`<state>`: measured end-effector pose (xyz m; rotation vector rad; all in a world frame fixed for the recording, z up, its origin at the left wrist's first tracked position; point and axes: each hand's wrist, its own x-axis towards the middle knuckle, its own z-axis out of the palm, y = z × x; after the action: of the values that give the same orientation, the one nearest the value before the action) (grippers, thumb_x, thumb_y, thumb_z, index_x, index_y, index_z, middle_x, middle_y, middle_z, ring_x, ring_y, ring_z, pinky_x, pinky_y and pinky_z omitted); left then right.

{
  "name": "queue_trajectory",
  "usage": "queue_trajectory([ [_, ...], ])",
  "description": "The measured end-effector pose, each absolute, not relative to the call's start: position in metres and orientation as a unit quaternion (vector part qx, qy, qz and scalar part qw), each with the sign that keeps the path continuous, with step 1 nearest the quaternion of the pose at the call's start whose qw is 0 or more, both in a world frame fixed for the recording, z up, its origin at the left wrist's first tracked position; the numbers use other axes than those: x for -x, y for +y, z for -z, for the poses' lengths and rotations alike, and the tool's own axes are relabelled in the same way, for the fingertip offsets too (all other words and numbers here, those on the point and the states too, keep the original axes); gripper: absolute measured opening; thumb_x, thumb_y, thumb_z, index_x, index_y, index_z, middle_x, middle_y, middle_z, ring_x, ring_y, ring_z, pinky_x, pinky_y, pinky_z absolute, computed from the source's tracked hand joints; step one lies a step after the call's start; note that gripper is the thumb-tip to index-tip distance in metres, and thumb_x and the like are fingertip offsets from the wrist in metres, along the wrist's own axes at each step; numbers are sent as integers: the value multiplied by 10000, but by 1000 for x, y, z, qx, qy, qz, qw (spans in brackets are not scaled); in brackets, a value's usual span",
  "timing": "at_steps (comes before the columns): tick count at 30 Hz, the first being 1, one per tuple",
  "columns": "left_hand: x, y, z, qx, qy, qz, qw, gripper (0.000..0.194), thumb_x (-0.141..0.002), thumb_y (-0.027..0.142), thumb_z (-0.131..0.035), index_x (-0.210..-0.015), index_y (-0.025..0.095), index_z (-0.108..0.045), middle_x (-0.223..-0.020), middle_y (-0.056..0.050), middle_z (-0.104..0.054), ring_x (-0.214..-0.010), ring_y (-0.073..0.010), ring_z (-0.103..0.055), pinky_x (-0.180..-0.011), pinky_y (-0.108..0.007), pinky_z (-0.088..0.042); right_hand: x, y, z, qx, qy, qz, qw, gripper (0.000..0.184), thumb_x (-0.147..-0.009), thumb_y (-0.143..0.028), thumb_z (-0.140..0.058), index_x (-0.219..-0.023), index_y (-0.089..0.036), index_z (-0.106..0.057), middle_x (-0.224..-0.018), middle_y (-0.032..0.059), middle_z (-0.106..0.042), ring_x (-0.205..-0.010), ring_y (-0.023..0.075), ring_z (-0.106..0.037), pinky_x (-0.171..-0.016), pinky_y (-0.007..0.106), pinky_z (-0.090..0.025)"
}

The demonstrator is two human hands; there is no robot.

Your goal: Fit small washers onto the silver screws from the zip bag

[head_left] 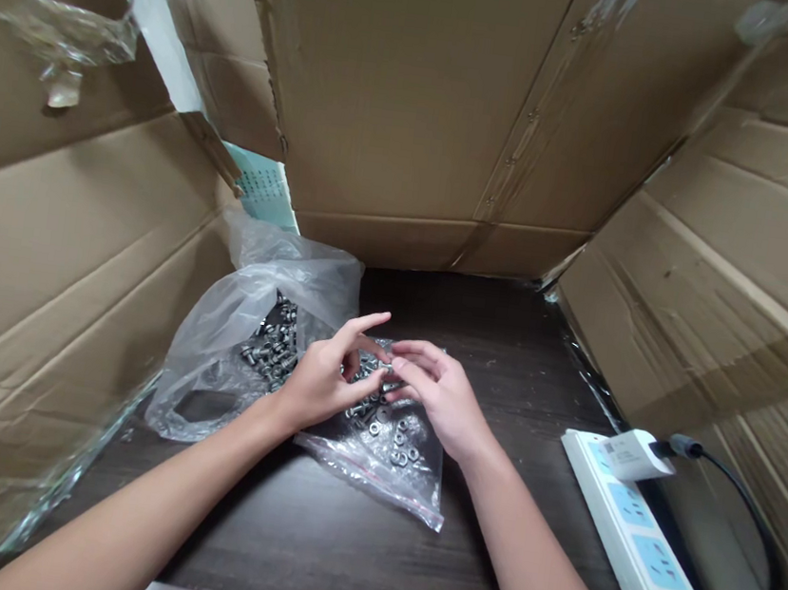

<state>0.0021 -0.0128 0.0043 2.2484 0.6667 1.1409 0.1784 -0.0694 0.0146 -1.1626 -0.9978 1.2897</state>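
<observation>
My left hand [328,370] and my right hand [441,389] meet above a clear zip-lock bag [371,482]. Between their fingertips is a small shiny metal fastener [387,365], likely a bolt, partly covered by the fingers. The left thumb and a curled finger pinch at it from one side while the left index finger points outward. From the other side, the right thumb and fingers close on it. Loose washers and nuts [399,439] lie on the zip-lock bag below, with more metal pieces half hidden under the hands. Left of them, a larger plastic bag [199,329] lies open with many bolts [277,343] inside.
Cardboard walls [418,97] enclose the dark wooden table [505,328] at the back and both sides. A white power strip [649,556] with a plugged-in adapter [633,455] and black cable [762,512] lies at the right. A printed paper [262,188] shows at the back left.
</observation>
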Motion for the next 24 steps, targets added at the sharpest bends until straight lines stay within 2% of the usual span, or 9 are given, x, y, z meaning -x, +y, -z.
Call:
queue_trajectory([
  [3, -2, -13, -4, -832, 245, -422, 264, 624, -874, 156, -652, -1448, 174, -408, -949, -8, -743, -510, -33, -448, -525, -136, -440, -179, -70, -16, 467, -443, -556, 526, 392, -730, -387, -841, -1020, -167, -694, -936, 70, -752, -748, 165, -723, -722, 315, -619],
  [6, -2, -13, -4, -834, 244, -420, 260, 629, -868, 142, -654, -1448, 177, -414, -948, -5, -744, -509, -33, -449, -534, -136, -450, -178, -69, -13, 524, -431, -551, 486, 393, -885, -536, -637, -975, -154, -656, -561, 3, -639, -446, 147, -615, -451, 267, -526],
  [7, -3, -13, -5, -834, 245, -421, 259, 627, -867, 139, -654, -1446, 179, -417, -945, -2, -743, -511, -33, -452, -537, -136, -452, -177, -69, -12, 541, -422, -545, 481, 405, -913, -553, -585, -967, -156, -645, -528, -5, -616, -407, 146, -591, -411, 257, -495],
  [12, -2, -12, -5, -832, 242, -425, 263, 621, -877, 143, -656, -1445, 181, -409, -951, 4, -744, -512, -29, -450, -530, -128, -444, -179, -71, -17, 473, -437, -541, 541, 400, -750, -391, -819, -1061, -187, -673, -1067, 78, -727, -832, 175, -728, -710, 302, -630],
  [15, -2, -12, -4, -834, 239, -423, 261, 627, -878, 152, -666, -1449, 184, -406, -948, 6, -747, -508, -30, -441, -526, -127, -440, -179, -71, -15, 467, -457, -549, 521, 394, -747, -404, -824, -1027, -169, -679, -912, 52, -739, -699, 141, -713, -696, 282, -614],
  [18, -2, -12, -4, -837, 239, -418, 260, 635, -880, 154, -671, -1455, 185, -403, -953, 1, -750, -509, -31, -444, -533, -129, -447, -177, -69, -11, 524, -437, -540, 492, 410, -886, -567, -617, -962, -166, -649, -563, -13, -620, -437, 134, -605, -441, 246, -512],
  [20, -2, -12, -4, -836, 239, -419, 261, 632, -884, 152, -668, -1456, 181, -401, -953, -3, -749, -513, -32, -452, -533, -130, -450, -176, -69, -12, 533, -423, -533, 503, 381, -882, -545, -623, -948, -171, -654, -656, 7, -653, -524, 147, -657, -475, 255, -547],
  [22, -2, -12, -5, -836, 235, -422, 261, 627, -886, 151, -667, -1454, 175, -401, -955, -7, -750, -514, -33, -454, -529, -130, -448, -177, -70, -16, 506, -435, -519, 534, 329, -811, -442, -738, -1003, -184, -670, -940, 57, -713, -790, 180, -727, -604, 273, -612],
  [24, -2, -12, -5, -835, 233, -425, 259, 624, -885, 147, -667, -1450, 171, -403, -951, -6, -749, -512, -32, -451, -525, -128, -445, -178, -71, -18, 475, -453, -530, 537, 369, -754, -376, -800, -1043, -186, -671, -1020, 61, -716, -817, 165, -722, -698, 290, -628],
])
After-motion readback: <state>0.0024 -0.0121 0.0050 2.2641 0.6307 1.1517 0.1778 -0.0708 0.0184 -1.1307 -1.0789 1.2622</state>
